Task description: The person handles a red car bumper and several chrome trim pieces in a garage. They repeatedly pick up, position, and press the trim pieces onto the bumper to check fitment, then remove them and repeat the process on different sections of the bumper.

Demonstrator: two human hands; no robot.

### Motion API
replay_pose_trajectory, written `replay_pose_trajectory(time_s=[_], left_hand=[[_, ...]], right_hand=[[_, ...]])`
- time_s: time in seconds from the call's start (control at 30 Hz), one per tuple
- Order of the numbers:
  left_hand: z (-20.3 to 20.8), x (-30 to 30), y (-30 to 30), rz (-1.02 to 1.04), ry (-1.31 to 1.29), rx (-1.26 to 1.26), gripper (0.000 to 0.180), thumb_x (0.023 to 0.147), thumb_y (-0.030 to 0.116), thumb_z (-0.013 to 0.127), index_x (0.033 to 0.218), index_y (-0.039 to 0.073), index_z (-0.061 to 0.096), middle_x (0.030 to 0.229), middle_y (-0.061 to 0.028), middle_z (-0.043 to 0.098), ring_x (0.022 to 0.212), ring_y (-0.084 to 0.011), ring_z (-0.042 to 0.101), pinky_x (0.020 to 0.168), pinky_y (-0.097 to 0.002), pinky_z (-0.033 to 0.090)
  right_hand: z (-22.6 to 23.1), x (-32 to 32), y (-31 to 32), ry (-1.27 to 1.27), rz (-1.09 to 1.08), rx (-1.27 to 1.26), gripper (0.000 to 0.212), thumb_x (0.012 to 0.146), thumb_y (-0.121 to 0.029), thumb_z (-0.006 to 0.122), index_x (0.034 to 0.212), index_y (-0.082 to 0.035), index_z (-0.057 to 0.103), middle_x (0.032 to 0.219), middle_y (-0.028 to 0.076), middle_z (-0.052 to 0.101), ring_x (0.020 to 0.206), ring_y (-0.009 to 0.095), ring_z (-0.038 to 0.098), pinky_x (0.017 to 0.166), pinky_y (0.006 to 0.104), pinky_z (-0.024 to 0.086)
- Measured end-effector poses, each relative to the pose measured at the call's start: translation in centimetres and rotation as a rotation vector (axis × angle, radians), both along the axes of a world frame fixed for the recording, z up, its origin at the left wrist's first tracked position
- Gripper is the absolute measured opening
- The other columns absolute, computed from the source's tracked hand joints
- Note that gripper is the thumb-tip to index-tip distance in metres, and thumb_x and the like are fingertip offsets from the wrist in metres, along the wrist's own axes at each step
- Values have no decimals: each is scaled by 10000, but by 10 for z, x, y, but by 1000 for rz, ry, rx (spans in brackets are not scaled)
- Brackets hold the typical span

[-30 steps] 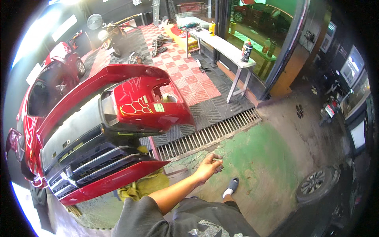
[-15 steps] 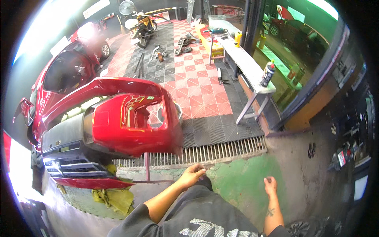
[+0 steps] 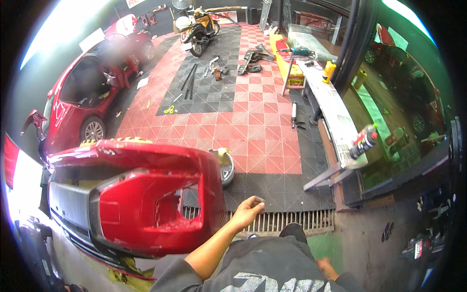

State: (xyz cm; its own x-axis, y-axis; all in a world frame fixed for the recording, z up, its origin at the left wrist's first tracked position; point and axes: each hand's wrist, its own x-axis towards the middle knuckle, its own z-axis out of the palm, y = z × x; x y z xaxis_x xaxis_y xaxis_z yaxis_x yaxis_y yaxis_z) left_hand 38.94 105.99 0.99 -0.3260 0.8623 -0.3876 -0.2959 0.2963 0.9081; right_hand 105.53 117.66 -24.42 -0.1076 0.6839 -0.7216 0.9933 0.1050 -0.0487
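Observation:
My left hand (image 3: 249,212) is in front of my body, above the metal floor grate (image 3: 272,222). Its fingers are curled together, and whatever they hold, if anything, is hidden. Just left of it stands a large red car bumper (image 3: 141,238) with a black grille part (image 3: 70,204) and a wide opening at its right end. A gap separates the hand from the bumper. My right hand (image 3: 327,267) hangs low by my right side, smeared and partly behind my shirt, so its fingers do not show.
Ahead lies a red and black tiled floor (image 3: 204,131) with black strips (image 3: 189,80), tools and a scooter (image 3: 197,31). A grey bucket (image 3: 226,168) stands behind the bumper. At right, a long bench (image 3: 340,121) carries bottles (image 3: 364,141). A red car (image 3: 82,92) is parked left.
I have moved forward toward the grate, and the bumper now sits closer on my left. My right hand has dropped in toward my body. My left hand stays loosely curled.

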Motion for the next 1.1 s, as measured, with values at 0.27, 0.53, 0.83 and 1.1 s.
replay_pose_trajectory(time_s=[0.27, 0.53, 0.83, 1.1], left_hand=[[16, -167, 225, 311, 15, 47, 301, 1129, 269, 669, 1312, 31, 683, 1148, -108, 775, 1045, -207, 736, 938, -366, 575], [-189, -342, 276, 158, 614, -845, 577, 969, 461, 757, 1333, 14, 733, 1277, -255, 778, 1247, -420, 726, 1074, -482, 550], [-286, -363, 288, 0, 162, -1162, 604, 974, 476, 784, 1382, 32, 747, 1385, -241, 749, 1314, -373, 716, 1095, -451, 561], [-316, -641, 417, -20, 249, -1042, 411, 1071, 327, 518, 1236, 111, 825, 1303, -192, 790, 1210, -352, 758, 1000, -489, 603]], right_hand=[[-25, -214, 188, 33, -294, -224, 469, 1015, -412, 696, 1151, 21, 815, 1229, 268, 787, 1173, 426, 760, 973, 528, 594], [4, -580, 609, 383, 164, 24, 500, 964, -481, 780, 1103, -3, 829, 1165, 268, 796, 1158, 416, 756, 1010, 511, 581], [148, -998, 881, 721, 330, 113, 485, 1014, -392, 749, 1333, -27, 761, 1286, 238, 781, 1234, 391, 744, 1066, 462, 572], [147, -1239, 941, 569, 569, -12, 544, 1001, -422, 781, 1342, 1, 746, 1247, 230, 792, 1164, 359, 766, 1026, 449, 594]])
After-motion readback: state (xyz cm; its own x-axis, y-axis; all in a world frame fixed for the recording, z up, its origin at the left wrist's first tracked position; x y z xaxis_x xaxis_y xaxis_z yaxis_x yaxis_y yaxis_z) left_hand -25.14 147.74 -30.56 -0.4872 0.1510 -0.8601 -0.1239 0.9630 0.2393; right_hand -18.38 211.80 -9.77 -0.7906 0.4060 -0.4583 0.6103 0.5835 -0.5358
